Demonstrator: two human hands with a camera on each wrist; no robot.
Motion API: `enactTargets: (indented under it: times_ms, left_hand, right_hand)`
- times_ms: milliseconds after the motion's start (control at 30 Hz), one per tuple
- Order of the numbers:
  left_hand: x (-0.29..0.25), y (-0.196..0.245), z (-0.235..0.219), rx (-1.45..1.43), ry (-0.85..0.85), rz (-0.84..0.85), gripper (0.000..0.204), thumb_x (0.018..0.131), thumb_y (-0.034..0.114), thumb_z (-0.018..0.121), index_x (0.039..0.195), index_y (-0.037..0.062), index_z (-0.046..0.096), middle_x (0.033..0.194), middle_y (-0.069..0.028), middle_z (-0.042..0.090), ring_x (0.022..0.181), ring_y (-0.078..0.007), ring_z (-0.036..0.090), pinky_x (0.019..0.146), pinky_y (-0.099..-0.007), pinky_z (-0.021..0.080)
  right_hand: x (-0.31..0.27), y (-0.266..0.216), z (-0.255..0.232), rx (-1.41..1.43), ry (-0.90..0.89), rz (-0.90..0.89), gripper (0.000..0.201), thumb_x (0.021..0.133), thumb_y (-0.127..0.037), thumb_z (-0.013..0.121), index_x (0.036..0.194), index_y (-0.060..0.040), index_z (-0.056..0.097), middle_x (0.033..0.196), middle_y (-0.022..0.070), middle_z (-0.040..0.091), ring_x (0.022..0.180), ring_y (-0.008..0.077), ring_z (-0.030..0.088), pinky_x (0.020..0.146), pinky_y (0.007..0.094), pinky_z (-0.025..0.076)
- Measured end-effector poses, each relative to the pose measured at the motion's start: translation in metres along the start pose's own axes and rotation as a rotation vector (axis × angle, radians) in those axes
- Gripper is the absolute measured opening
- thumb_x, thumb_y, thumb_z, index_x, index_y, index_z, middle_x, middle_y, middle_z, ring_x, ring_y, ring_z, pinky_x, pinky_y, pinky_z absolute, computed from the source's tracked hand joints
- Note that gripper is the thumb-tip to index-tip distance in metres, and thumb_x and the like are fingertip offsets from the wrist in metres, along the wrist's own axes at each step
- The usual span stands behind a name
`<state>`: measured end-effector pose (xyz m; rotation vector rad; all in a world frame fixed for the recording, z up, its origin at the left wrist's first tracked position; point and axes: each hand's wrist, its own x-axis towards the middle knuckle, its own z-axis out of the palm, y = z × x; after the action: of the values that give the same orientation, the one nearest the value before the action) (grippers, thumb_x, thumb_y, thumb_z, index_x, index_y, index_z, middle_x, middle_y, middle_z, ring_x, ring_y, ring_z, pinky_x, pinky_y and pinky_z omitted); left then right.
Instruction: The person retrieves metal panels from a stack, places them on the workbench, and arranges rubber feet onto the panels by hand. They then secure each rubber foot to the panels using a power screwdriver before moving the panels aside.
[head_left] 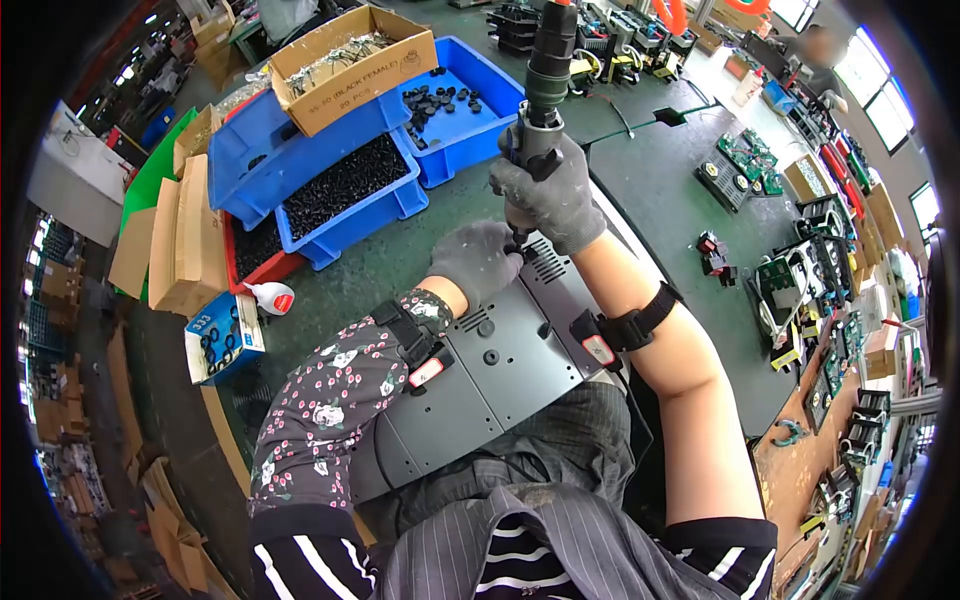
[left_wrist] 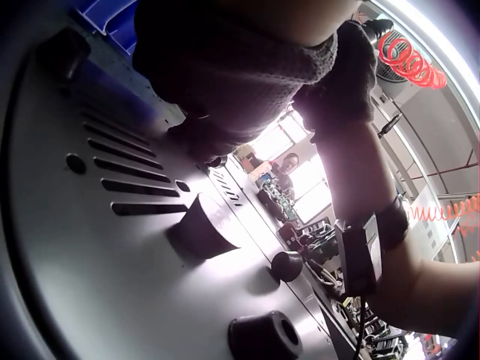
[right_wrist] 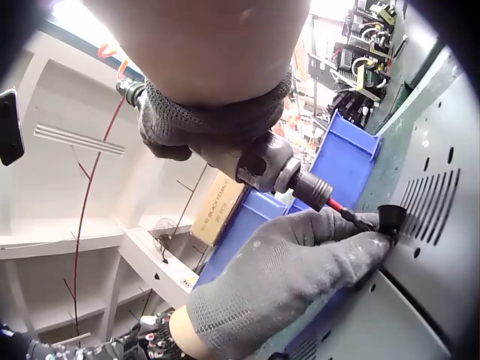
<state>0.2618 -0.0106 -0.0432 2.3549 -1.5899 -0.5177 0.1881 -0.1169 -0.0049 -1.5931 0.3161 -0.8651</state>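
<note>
right grip [head_left: 552, 192] clenched round screwdriver [head_left: 546, 70]; left grip [head_left: 478, 262] pinching rubber foot [right_wrist: 390, 218] at bit tip.

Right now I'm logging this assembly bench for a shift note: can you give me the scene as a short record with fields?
Workpiece: grey metal panel with vent slots, lying on the green bench
Right hand: gloved right hand grips an electric screwdriver, held upright
Bit: in the right wrist view, its tip enters a black rubber foot on the panel
Left hand: gloved left hand steadies that foot with its fingertips
Already fitted: other black feet on the panel
Supplies: blue bins of black parts, cardboard box
</note>
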Motion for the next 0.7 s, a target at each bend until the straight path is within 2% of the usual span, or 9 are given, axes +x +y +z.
enactTargets:
  times_ms: [100, 300, 367, 500, 533, 567, 633, 667, 700]
  left_hand:
    - [0.0, -0.004, 0.006, 0.015, 0.083, 0.042, 0.034, 0.078, 0.034, 0.057, 0.096, 0.0063, 0.065, 0.099, -0.0144, 0.062, 0.093, -0.0309, 0.06, 0.082, -0.0396, 0.047]
    - [0.002, -0.005, 0.006, 0.012, 0.028, 0.013, 0.033, 0.079, 0.034, 0.056, 0.099, 0.0102, 0.065, 0.098, -0.0141, 0.062, 0.095, -0.0303, 0.059, 0.084, -0.039, 0.046]
    - [0.004, -0.005, 0.006, 0.02, 0.001, 0.007, 0.032, 0.078, 0.033, 0.056, 0.1, 0.011, 0.065, 0.098, -0.014, 0.062, 0.095, -0.0301, 0.059, 0.084, -0.0387, 0.046]
    - [0.003, -0.007, 0.005, -0.014, 0.031, 0.065, 0.029, 0.078, 0.03, 0.058, 0.1, 0.013, 0.065, 0.101, -0.0135, 0.062, 0.095, -0.0301, 0.059, 0.085, -0.0384, 0.045]
    - [0.0, -0.003, -0.004, -0.104, -0.05, 0.014, 0.032, 0.079, 0.03, 0.059, 0.104, 0.0097, 0.062, 0.103, -0.0139, 0.062, 0.098, -0.0288, 0.059, 0.087, -0.0367, 0.044]
    - [0.004, -0.009, -0.001, -0.102, -0.04, 0.014, 0.032, 0.079, 0.03, 0.059, 0.104, 0.0097, 0.062, 0.103, -0.0139, 0.062, 0.098, -0.0288, 0.059, 0.087, -0.0367, 0.044]
    - [0.012, -0.031, 0.01, -0.284, 0.269, -0.082, 0.04, 0.079, 0.028, 0.06, 0.112, 0.0056, 0.057, 0.097, -0.0126, 0.062, 0.084, -0.0248, 0.061, 0.075, -0.0349, 0.048]
    - [0.009, -0.03, -0.002, -0.746, 0.188, -0.249, 0.041, 0.079, 0.023, 0.058, 0.115, 0.0036, 0.05, 0.083, -0.0058, 0.057, 0.065, -0.0145, 0.054, 0.053, -0.0274, 0.046]
    - [0.001, -0.034, -0.017, -1.315, 0.021, -0.381, 0.034, 0.081, 0.016, 0.053, 0.113, 0.0052, 0.049, 0.076, 0.001, 0.047, 0.055, -0.0064, 0.041, 0.04, -0.0188, 0.034]
  right_hand:
    - [0.001, 0.0, 0.002, 0.009, -0.015, 0.017, 0.029, 0.067, -0.013, 0.068, 0.091, -0.0029, 0.056, 0.073, 0.0045, 0.06, 0.064, 0.012, 0.058, 0.062, 0.0275, 0.049]
    - [0.004, 0.007, 0.001, -0.017, -0.037, 0.01, 0.03, 0.066, -0.015, 0.069, 0.091, -0.0035, 0.056, 0.075, 0.0053, 0.06, 0.064, 0.0128, 0.058, 0.062, 0.0277, 0.049]
    - [0.007, 0.009, 0.003, -0.11, -0.04, -0.023, 0.026, 0.069, -0.002, 0.065, 0.091, -0.0016, 0.051, 0.074, 0.0037, 0.054, 0.064, 0.0133, 0.056, 0.059, 0.028, 0.047]
    - [-0.005, -0.009, -0.002, 0.174, -0.02, -0.124, 0.028, 0.071, -0.003, 0.068, 0.094, -0.002, 0.052, 0.076, 0.0046, 0.053, 0.066, 0.0143, 0.056, 0.06, 0.028, 0.049]
    - [-0.01, -0.017, -0.004, 0.27, -0.001, -0.225, 0.032, 0.07, -0.002, 0.068, 0.098, -0.0024, 0.05, 0.077, 0.0055, 0.053, 0.067, 0.0157, 0.058, 0.061, 0.0287, 0.05]
    - [-0.02, -0.031, -0.011, 0.169, 0.041, -0.189, 0.033, 0.07, 0.001, 0.065, 0.099, -0.0031, 0.048, 0.077, 0.0067, 0.054, 0.068, 0.0162, 0.058, 0.06, 0.0291, 0.05]
    - [-0.037, -0.053, -0.018, 0.252, 0.14, -0.261, 0.027, 0.069, 0.004, 0.064, 0.092, -0.0018, 0.052, 0.073, 0.0056, 0.055, 0.062, 0.011, 0.055, 0.055, 0.0248, 0.046]
    - [-0.046, -0.058, -0.026, 0.254, 0.145, -0.263, 0.027, 0.069, 0.003, 0.065, 0.092, -0.0019, 0.051, 0.073, 0.0063, 0.055, 0.061, 0.0118, 0.056, 0.055, 0.0253, 0.046]
    - [-0.054, -0.062, -0.033, 0.256, 0.149, -0.263, 0.028, 0.068, 0.001, 0.065, 0.092, -0.0019, 0.051, 0.073, 0.0069, 0.055, 0.06, 0.0125, 0.056, 0.055, 0.0259, 0.047]
